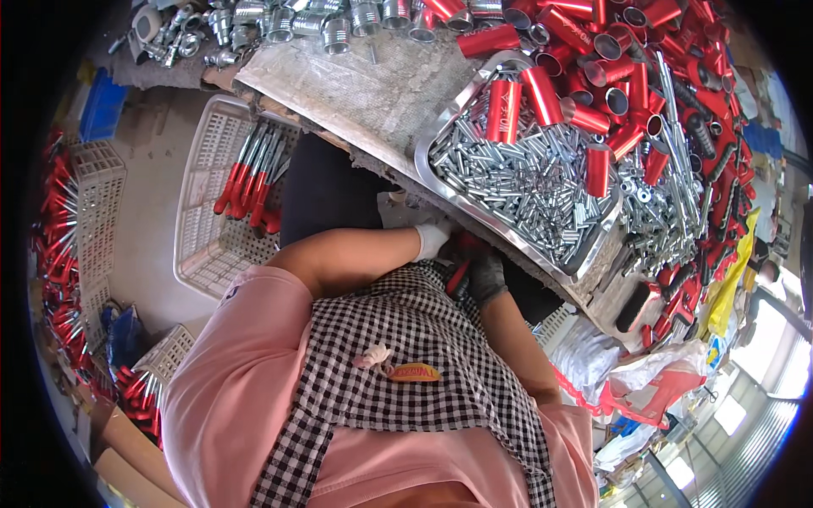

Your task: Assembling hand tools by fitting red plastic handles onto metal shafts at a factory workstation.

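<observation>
Below the table's near edge, both of my gloved hands are close together over my lap. My left hand [433, 240] wears a white glove and reaches in from the left; its fingers are hidden in shadow. My right hand [486, 276], in a dark grey glove, is closed around a red piece [458, 278] shaped like a handle, which pokes out toward my checked apron [398, 339]. The rest of that piece is too dark to make out. Just beyond my hands stands a metal tray [436, 173] of small silver pins, with several red tubes on top.
Red tubes [610, 72] are heaped at the far right, beside long metal rods [675, 118]. Silver threaded fittings [334, 34] line the far edge. At left a white basket [190, 203] holds red-handled tools [254, 173]. A brush [637, 306] lies at the table's right.
</observation>
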Action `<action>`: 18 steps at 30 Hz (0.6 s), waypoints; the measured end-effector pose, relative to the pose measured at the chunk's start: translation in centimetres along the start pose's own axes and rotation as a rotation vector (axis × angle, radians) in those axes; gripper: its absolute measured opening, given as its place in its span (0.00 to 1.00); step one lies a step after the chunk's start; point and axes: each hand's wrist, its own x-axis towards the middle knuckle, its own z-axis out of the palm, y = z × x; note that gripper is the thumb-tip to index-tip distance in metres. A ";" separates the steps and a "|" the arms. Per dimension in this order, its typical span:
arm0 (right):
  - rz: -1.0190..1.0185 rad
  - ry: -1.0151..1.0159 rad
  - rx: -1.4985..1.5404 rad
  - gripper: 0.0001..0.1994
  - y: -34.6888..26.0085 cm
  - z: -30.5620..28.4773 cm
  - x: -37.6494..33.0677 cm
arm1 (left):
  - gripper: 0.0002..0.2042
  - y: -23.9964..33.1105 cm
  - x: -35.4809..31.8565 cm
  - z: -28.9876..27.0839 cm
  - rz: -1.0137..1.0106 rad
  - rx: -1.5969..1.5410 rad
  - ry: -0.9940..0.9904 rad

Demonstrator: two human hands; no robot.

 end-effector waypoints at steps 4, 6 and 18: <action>-0.260 -0.125 -0.807 0.19 -4.8 7.5 -1.2 | 0.18 1.2 -1.0 -0.2 0.047 0.024 0.043; -0.359 -0.121 -1.520 0.26 -5.4 8.0 2.8 | 0.21 1.7 -1.0 -2.8 -0.052 0.086 0.014; -0.769 0.287 -1.751 0.27 2.3 8.1 12.5 | 0.23 2.1 0.0 -4.8 0.200 1.848 -0.092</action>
